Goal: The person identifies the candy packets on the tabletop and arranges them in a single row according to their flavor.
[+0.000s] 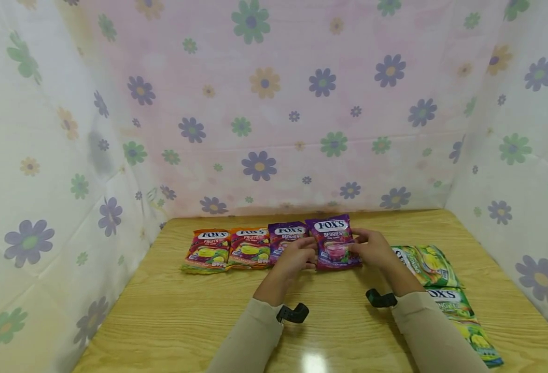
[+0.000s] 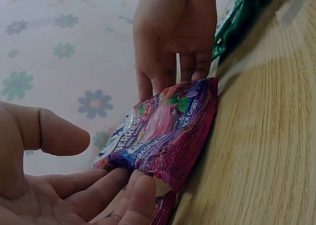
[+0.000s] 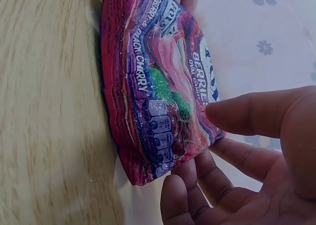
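A purple Fox's Berries candy bag (image 1: 333, 239) is between my two hands, tilted up off the table in the wrist views. My right hand (image 1: 377, 250) pinches its right edge, with the thumb on the front and fingers behind, as the right wrist view shows. At the left edge, my left hand (image 1: 293, 258) touches the bag with its fingers; its thumb stands apart from the bag in the left wrist view. Another purple Berries bag (image 1: 283, 231) lies just to the left, partly covered by my left hand.
Two orange Fruits candy bags (image 1: 207, 250) continue the row leftward on the wooden table (image 1: 194, 316). Green candy bags (image 1: 430, 265) lie at the right, partly hidden by my right arm. Flowered cloth (image 1: 264, 134) hangs behind and on both sides.
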A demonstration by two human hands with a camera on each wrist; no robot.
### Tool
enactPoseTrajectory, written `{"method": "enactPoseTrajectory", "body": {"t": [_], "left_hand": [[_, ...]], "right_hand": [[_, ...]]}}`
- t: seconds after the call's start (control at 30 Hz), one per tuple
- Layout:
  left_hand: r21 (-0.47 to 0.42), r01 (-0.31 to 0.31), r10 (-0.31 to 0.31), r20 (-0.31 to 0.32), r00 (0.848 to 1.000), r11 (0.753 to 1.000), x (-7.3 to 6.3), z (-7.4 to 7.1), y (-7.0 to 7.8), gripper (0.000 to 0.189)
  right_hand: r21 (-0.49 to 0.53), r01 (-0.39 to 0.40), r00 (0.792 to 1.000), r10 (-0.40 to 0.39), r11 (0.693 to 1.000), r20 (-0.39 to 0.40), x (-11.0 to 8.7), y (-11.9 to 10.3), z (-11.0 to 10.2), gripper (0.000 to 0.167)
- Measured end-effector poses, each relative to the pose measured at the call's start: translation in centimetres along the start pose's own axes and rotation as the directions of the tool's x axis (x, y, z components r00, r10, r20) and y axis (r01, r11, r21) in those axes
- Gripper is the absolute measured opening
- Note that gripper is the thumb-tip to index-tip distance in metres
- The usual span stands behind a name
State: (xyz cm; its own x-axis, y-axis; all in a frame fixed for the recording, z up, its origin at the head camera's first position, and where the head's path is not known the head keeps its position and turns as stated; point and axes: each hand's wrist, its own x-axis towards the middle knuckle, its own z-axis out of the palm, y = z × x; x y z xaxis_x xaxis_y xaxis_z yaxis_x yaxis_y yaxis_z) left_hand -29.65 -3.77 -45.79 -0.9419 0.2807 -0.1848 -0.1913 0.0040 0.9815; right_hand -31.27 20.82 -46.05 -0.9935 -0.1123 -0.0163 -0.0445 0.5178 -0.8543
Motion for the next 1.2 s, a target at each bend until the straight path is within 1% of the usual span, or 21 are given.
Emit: {"method": "enactPoseTrajectory", "body": {"t": [0.27,0.47,0.6,0.8,0.97,1.07,1.2], "left_hand": [[0.012,0.008,-0.008,-0.007,1.000,1.000,-0.3,0.1,0.1,0.058],[0.017,0.018,-0.017,-0.015,1.000,1.000,-0.1,0.1,-0.1,0.050],[0.018,0.027,-0.026,-0.019,0.999,0.999,0.0,0.1,-0.2,0.049],[-0.013,0.025,-0.025,-0.013,1.000,1.000,0.0,0.0,-0.4,0.049],[-0.041,0.019,-0.020,-0.013,1.000,0.999,0.1,-0.1,-0.4,0.049],[-0.058,0.018,-0.019,-0.016,1.000,0.998,0.1,-0.1,-0.4,0.050],[-0.087,0.017,-0.018,-0.015,1.000,0.996,0.1,-0.1,-0.2,0.052]], "right_hand": [[0.051,-0.015,1.000,0.014,0.999,0.013,-0.3,0.0,0.2,0.060],[0.078,-0.029,0.999,0.027,0.996,0.032,-0.3,0.4,0.3,0.056],[0.092,-0.032,0.999,0.029,0.995,0.037,-0.2,0.8,0.4,0.054],[0.112,-0.030,0.999,0.027,0.993,0.035,-0.1,1.0,0.5,0.054],[0.100,-0.028,1.000,0.026,0.995,0.016,-0.1,1.0,0.6,0.051],[0.094,-0.036,0.999,0.036,0.995,0.005,-0.1,1.1,0.6,0.049],[0.097,-0.055,0.998,0.054,0.994,0.011,0.0,1.2,0.6,0.049]]}}
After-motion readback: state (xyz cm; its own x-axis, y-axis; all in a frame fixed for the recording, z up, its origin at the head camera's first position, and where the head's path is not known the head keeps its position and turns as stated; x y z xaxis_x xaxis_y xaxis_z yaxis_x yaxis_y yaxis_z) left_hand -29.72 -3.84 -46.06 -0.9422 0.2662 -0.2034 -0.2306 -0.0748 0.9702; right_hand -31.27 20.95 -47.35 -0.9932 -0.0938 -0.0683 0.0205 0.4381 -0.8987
